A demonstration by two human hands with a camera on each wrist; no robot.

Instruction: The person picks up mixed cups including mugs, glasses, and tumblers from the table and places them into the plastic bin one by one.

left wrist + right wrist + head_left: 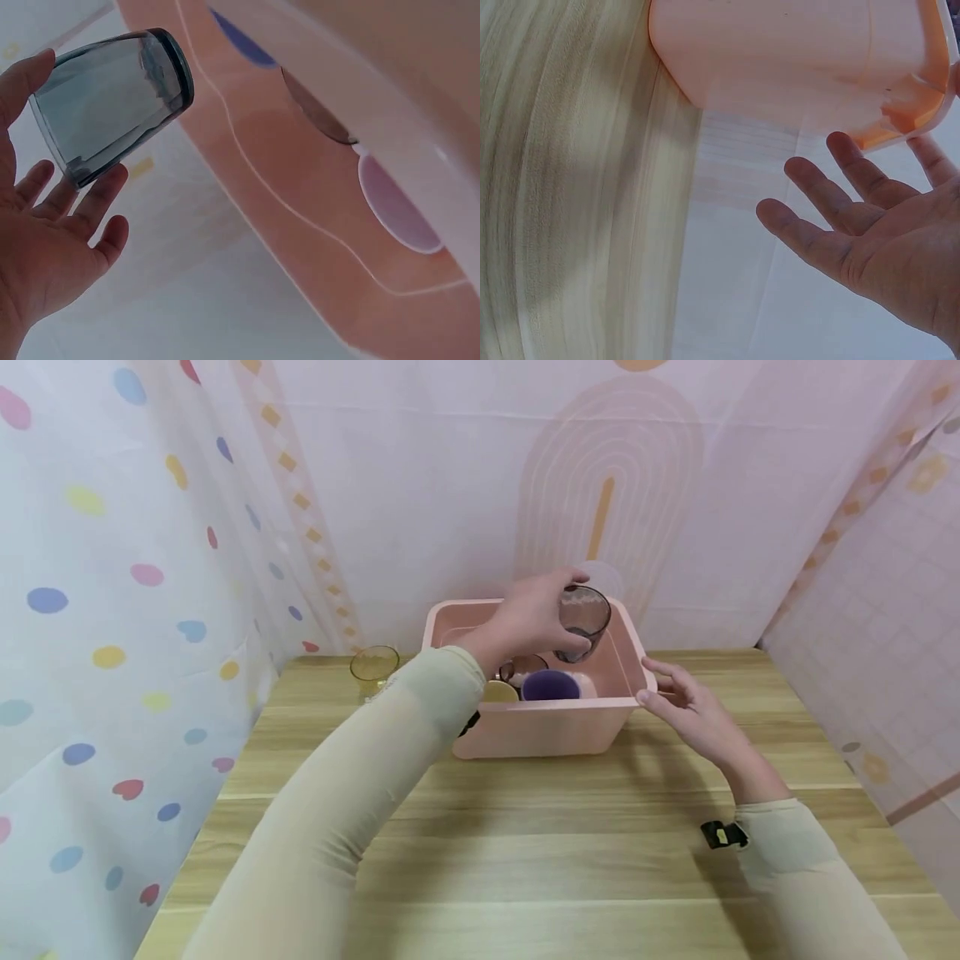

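Holding a smoky grey glass (583,620) over the pink tub (540,727), the left hand (528,620) has its fingers curled round the glass wall in the head view. The glass is tilted, mouth toward the camera, above the far right part of the tub and clear of its floor. Inside the tub near the front wall sit a purple cup (551,686), a yellow cup (499,692) and a brownish glass (522,668) just behind them. The right hand (693,710) lies at the tub's near right corner, fingers spread and relaxed, fingertips at the rim. A yellow-tinted glass (374,666) stands on the wooden table (525,860), left of the tub and apart from it.

Left wrist view: the glass (112,101) rests between thumb and fingers (94,202); the grip looks light, the palm not wrapped tight. The tub's inner wall (300,210) fills the right side.

Right wrist view: the open right hand (870,232) is just beside the tub's corner (900,124), fingers straight; actual contact cannot be confirmed here.

Judgement: the step in hand is carrying one glass between tub and table, with the tub steadied. The next move calls for a firm hold and a path clear of the rim and the cups below, so that glass does not knock glass.
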